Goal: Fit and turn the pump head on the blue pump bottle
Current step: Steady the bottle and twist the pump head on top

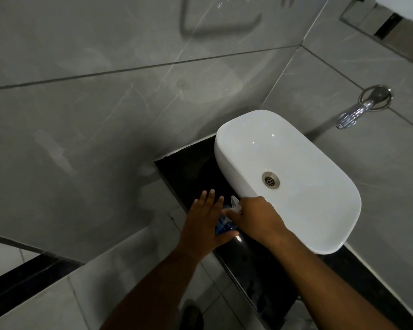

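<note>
- Blue plastic shows between two hands in the head view: the blue pump bottle (222,226) is seen on the black counter (191,172), just left of the white basin (296,163) and close to its near-left rim.
- The pump head (235,203), pale and translucent, is seen at the top of the bottle, its nozzle pointing away from the camera; whether it is fully seated cannot be told.
- The right hand (255,217) is closed over the pump head from the right, fingers curled around the collar, the back of the hand turned up.
- The left hand (205,220) is laid against the bottle's left side, its fingers stretched out nearly straight and spread, the thumb pressed across the lower body of the bottle; the grip is loose rather than a full wrap.
- A chrome tap (358,110) is mounted on the grey tiled wall (105,91) to the right, well apart from the bottle.
- A round metal drain (270,180) is seen in the basin floor.
</note>
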Available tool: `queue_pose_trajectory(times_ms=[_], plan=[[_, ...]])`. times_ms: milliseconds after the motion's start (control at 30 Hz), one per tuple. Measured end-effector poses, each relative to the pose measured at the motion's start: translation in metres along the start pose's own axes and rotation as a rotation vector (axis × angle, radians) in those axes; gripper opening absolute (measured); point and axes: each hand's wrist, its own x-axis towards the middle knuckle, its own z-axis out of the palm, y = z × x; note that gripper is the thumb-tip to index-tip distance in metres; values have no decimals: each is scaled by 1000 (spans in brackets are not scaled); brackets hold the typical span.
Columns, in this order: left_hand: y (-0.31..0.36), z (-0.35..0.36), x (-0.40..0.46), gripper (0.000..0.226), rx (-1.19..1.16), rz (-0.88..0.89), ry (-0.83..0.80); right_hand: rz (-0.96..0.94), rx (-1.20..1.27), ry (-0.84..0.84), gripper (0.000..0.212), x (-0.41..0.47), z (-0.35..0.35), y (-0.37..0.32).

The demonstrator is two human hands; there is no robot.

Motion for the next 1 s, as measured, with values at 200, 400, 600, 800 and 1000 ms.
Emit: queue_pose_trajectory(times_ms=[200, 400, 600, 800, 1000], plan=[[0, 0, 0, 100, 20, -5, -11, -185, 167, -160, 29, 0, -8, 3], [-2, 3, 0, 98, 20, -12, -18, -10, 52, -44, 41, 2, 1, 2], [-3, 5, 0, 98, 29, -16, -16, -83, 152, -118, 20, 2, -3, -1], [-3, 5, -1, 97, -14, -10, -5, -87, 118, -97, 33, 1, -3, 0], [-4, 6, 1, 95, 16, -8, 12, -161, 211, -144, 13, 3, -8, 2]])
